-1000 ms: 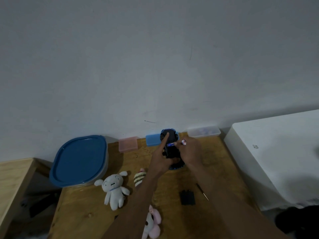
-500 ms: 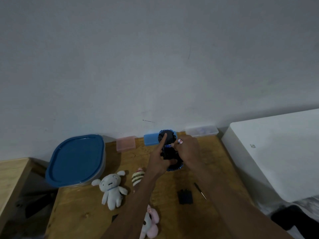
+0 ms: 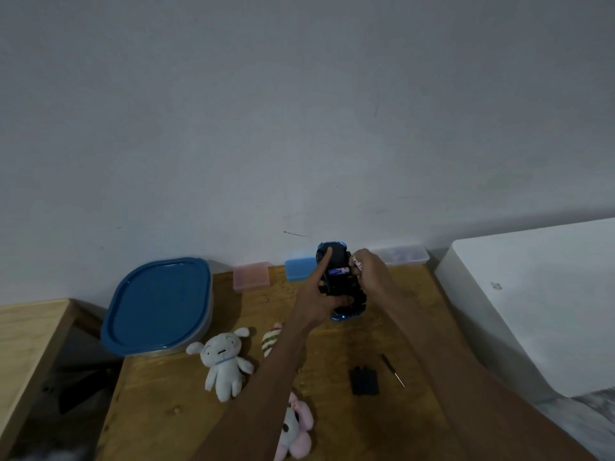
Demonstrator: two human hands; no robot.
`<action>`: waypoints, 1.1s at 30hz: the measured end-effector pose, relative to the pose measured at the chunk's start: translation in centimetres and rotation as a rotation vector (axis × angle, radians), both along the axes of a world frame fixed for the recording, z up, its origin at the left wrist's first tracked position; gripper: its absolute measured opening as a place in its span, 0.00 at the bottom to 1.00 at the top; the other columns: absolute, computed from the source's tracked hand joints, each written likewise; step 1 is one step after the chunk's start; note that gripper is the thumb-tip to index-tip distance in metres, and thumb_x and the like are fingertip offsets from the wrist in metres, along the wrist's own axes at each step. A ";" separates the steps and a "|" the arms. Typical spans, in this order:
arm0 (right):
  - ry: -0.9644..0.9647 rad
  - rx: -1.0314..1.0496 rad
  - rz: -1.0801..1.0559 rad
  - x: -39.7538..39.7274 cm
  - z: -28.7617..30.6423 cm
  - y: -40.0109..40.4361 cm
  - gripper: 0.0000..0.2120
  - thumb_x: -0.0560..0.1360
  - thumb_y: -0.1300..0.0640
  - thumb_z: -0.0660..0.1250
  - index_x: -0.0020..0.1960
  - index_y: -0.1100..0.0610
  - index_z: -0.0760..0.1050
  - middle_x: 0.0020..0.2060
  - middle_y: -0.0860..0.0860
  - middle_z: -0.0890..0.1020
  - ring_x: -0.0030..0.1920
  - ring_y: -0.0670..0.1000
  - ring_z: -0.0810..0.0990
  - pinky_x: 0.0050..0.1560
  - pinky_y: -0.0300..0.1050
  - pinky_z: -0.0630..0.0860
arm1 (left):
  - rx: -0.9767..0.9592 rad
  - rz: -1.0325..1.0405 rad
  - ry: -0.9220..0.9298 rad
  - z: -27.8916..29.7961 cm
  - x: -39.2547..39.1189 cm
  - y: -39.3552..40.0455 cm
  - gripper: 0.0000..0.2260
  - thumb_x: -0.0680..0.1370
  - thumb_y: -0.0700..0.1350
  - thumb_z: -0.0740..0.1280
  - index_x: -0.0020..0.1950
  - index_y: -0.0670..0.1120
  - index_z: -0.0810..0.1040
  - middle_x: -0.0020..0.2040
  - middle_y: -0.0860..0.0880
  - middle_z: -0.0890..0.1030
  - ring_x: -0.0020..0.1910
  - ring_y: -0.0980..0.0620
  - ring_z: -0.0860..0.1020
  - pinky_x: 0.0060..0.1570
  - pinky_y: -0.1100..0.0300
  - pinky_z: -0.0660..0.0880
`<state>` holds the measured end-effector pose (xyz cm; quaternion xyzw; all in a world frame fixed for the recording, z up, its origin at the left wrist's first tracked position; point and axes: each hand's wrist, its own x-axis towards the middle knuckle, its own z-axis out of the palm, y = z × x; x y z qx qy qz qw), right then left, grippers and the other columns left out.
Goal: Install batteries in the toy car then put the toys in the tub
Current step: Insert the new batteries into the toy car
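My left hand (image 3: 316, 296) grips the dark blue toy car (image 3: 339, 261), held underside up over the wooden table (image 3: 186, 397), with its index finger stretched along the chassis. A battery (image 3: 338, 270) lies across the open compartment. My right hand (image 3: 372, 274) holds another battery (image 3: 356, 262) between its fingertips at the car's right side. The black compartment cover (image 3: 364, 380) and a small screwdriver (image 3: 392, 370) lie on the table nearer me. The tub (image 3: 159, 306) with its blue lid on stands at the left.
A white plush (image 3: 224, 362), a striped plush (image 3: 271, 339) and a pink-and-white plush (image 3: 296, 427) lie on the table. Pink (image 3: 251, 275), blue (image 3: 299, 268) and clear (image 3: 404, 254) small boxes line the wall. A white surface (image 3: 539, 301) borders the right.
The battery now lies in the car's compartment; my right hand has drawn back slightly to the car's right side. The view shifted a little.
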<state>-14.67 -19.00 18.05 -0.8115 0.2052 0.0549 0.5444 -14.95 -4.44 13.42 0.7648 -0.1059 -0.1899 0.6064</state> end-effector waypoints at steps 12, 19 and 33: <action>-0.243 -0.049 0.100 -1.0 -1.8 -0.2 0.05 0.77 0.53 0.72 0.52 0.48 0.84 0.47 0.45 0.85 0.47 0.44 0.83 0.49 0.38 0.78 | 0.008 -0.007 0.016 -0.3 -0.3 0.3 0.47 0.72 0.37 0.77 0.82 0.58 0.55 0.63 0.51 0.75 0.62 0.45 0.79 0.64 0.46 0.77; -0.344 -0.383 0.184 -1.3 -2.2 -0.4 0.08 0.75 0.54 0.73 0.54 0.47 0.81 0.43 0.44 0.85 0.46 0.48 0.83 0.50 0.47 0.81 | 0.020 -0.005 0.016 -0.1 0.0 0.7 0.48 0.69 0.39 0.80 0.80 0.62 0.57 0.69 0.50 0.75 0.63 0.46 0.78 0.63 0.48 0.78; -0.464 -0.796 0.566 -1.6 -1.4 -0.7 0.08 0.78 0.58 0.66 0.55 0.52 0.81 0.50 0.51 0.83 0.48 0.55 0.80 0.44 0.49 0.77 | 0.004 -0.061 0.079 -1.0 -0.3 1.3 0.50 0.67 0.33 0.79 0.80 0.60 0.59 0.63 0.56 0.74 0.59 0.53 0.78 0.59 0.49 0.80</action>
